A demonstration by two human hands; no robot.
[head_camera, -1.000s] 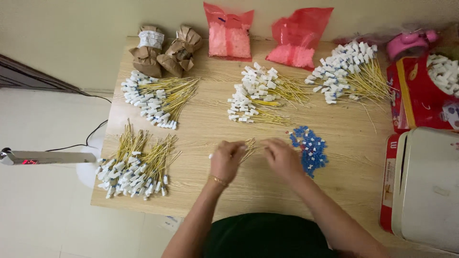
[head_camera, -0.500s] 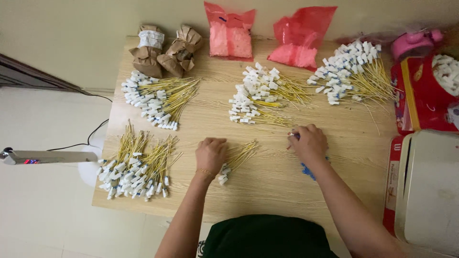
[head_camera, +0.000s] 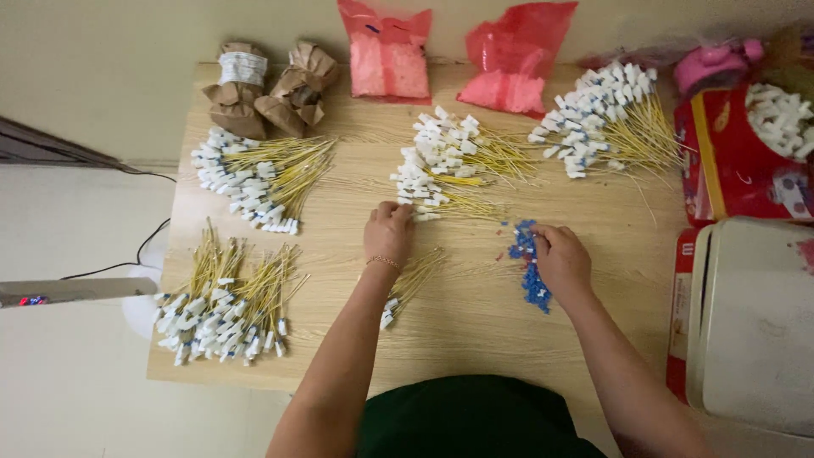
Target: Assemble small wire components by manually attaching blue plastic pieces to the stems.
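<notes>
We find the left hand (head_camera: 389, 231) curled, fingertips pinching into the middle heap of yellow wires with white plastic connectors (head_camera: 449, 165), while the right hand (head_camera: 561, 259) rests palm-down, fingers bent onto the small blue plastic pieces (head_camera: 531, 273) on the pale wooden table (head_camera: 475, 339).

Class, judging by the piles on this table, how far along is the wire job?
Looks done: a pile of wires with blue-and-white ends. In hand: left hand at the middle white-ended pile, right hand on the blue caps. Seemingly left: two more white-ended piles.
</notes>
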